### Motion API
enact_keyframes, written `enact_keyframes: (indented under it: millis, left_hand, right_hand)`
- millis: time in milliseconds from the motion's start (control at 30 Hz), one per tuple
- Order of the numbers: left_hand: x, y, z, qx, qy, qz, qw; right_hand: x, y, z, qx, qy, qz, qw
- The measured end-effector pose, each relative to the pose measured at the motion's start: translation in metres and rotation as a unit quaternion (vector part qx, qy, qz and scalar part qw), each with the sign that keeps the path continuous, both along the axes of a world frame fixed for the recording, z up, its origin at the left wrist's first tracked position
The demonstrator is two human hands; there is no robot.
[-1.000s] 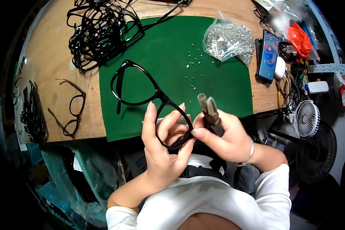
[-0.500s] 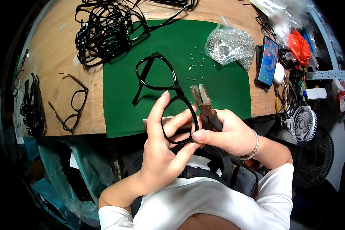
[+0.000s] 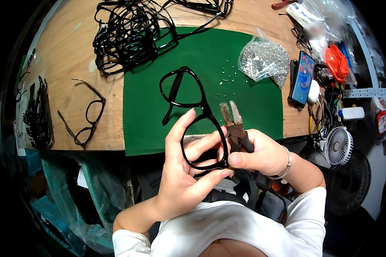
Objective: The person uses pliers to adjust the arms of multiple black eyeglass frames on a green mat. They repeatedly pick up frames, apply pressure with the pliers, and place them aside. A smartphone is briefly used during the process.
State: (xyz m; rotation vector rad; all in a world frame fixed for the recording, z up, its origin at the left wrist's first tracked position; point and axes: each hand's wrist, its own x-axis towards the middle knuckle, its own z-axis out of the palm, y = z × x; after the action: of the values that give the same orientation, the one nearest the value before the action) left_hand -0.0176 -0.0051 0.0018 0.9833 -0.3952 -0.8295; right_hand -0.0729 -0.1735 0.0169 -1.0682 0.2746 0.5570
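A black eyeglass frame (image 3: 205, 110) is held at its near rim by my left hand (image 3: 178, 171), whose fingers reach through and behind the rim while the thumb presses near its lower corner. One folded temple arm shows behind the far rim. My right hand (image 3: 261, 150) is closed round a pair of worn pliers (image 3: 235, 127), jaws pointing away and apart with nothing visible between them. The right thumb lies close beside the frame's near corner; whether they touch I cannot tell. Beyond the pliers, several tiny metal pieces (image 3: 223, 80) lie scattered on a green mat (image 3: 146, 124).
A heap of black eyeglass frames (image 3: 128, 38) sits far left, with another frame (image 3: 89, 124) nearer on the wooden table (image 3: 66, 103). A clear bag of small metal pieces (image 3: 261, 62) rests on the mat. Right of it stand a phone (image 3: 303, 79) and a white fan (image 3: 339, 145).
The pliers' jaws have spread wider. My right thumb has drawn slightly away from the frame's near corner. The whole view has shifted a little; the left hand keeps its grip.
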Motion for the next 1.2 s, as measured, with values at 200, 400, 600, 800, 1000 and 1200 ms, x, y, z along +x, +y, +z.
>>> enact_keyframes:
  millis: [200,400,600,800,1000,1200]
  left_hand:
    - [0.001,0.000,-0.004,0.034,-0.045,0.019,0.998]
    - [0.001,0.004,-0.009,0.085,-0.124,0.008,0.989]
    - [0.003,0.003,-0.002,0.061,-0.047,0.015,0.997]
    - [0.012,0.017,-0.003,0.082,-0.063,0.002,0.995]
    - [0.011,0.013,0.000,0.072,-0.050,-0.021,0.996]
    - [0.009,0.011,0.000,0.088,-0.047,-0.034,0.994]
  right_hand:
    - [0.005,0.004,0.005,-0.055,-0.011,-0.001,0.998]
    - [0.003,0.008,0.004,-0.119,-0.063,-0.017,0.991]
    - [0.003,0.006,0.004,-0.068,-0.026,-0.016,0.997]
    - [-0.011,-0.017,0.007,-0.266,-0.112,0.092,0.953]
    - [-0.009,-0.014,0.013,-0.214,-0.080,0.265,0.937]
    - [-0.007,-0.006,0.007,-0.401,-0.139,0.269,0.865]
